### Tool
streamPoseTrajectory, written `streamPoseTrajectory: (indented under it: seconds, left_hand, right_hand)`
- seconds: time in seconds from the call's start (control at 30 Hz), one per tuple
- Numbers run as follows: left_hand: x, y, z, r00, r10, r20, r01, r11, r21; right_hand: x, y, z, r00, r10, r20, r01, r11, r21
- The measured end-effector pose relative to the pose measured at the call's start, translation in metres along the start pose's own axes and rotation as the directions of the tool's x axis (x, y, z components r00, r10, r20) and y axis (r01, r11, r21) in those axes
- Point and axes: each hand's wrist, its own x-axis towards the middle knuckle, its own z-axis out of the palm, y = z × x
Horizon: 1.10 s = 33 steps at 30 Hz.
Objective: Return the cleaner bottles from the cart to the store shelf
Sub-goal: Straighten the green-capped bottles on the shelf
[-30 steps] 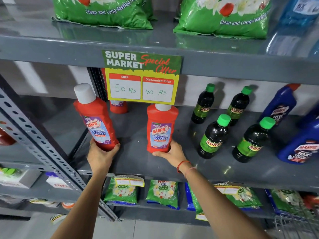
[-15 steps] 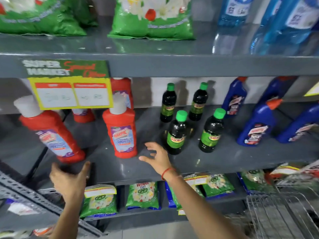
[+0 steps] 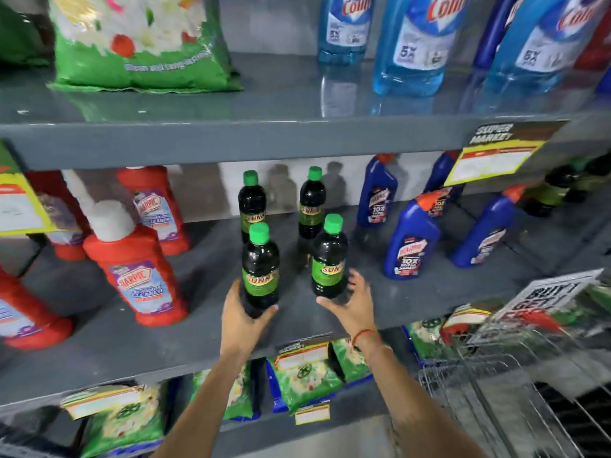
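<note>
Several dark cleaner bottles with green caps stand on the grey middle shelf [image 3: 205, 345]. My left hand [image 3: 241, 320] wraps around the base of the front left dark bottle [image 3: 260, 269]. My right hand [image 3: 352, 302] is spread open right beside the base of the front right dark bottle [image 3: 329, 259]; I cannot tell if it touches. Two more dark bottles [image 3: 252, 201] stand behind them. Red Harpic bottles [image 3: 135, 269] with white caps stand to the left. Blue Harpic bottles [image 3: 411, 239] stand to the right.
A wire shopping cart [image 3: 502, 391] sits at the lower right with a printed sign on it. Blue Colin bottles [image 3: 416, 44] and a green detergent bag [image 3: 132, 44] fill the upper shelf. Green packets [image 3: 304, 378] lie on the lower shelf. Yellow price tags [image 3: 492, 160] hang from the shelf edges.
Both hands left the red Harpic bottles and moved right to the front dark bottles. My left hand has closed on one. The view has swung right.
</note>
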Motion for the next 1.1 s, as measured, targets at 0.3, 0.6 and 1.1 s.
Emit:
streamPoseTrajectory:
  seconds: [0.3, 0.6, 1.1]
  left_hand:
    - [0.016, -0.002, 0.015, 0.996, -0.077, -0.039, 0.08, 0.994, 0.08]
    - [0.016, -0.01, 0.018, 0.987, -0.124, -0.1, 0.13, 0.989, 0.066]
    - [-0.031, 0.078, 0.181, 0.976, 0.05, 0.214, -0.042, 0.998, -0.043]
  right_hand:
    - [0.028, 0.0, 0.004, 0.988, -0.088, 0.128, 0.1, 0.991, -0.092]
    - [0.031, 0.005, -0.001, 0.982, -0.096, 0.165, 0.098, 0.995, -0.005]
    - [0.102, 0.1, -0.224, 0.864, 0.167, -0.475, -0.106, 0.983, 0.152]
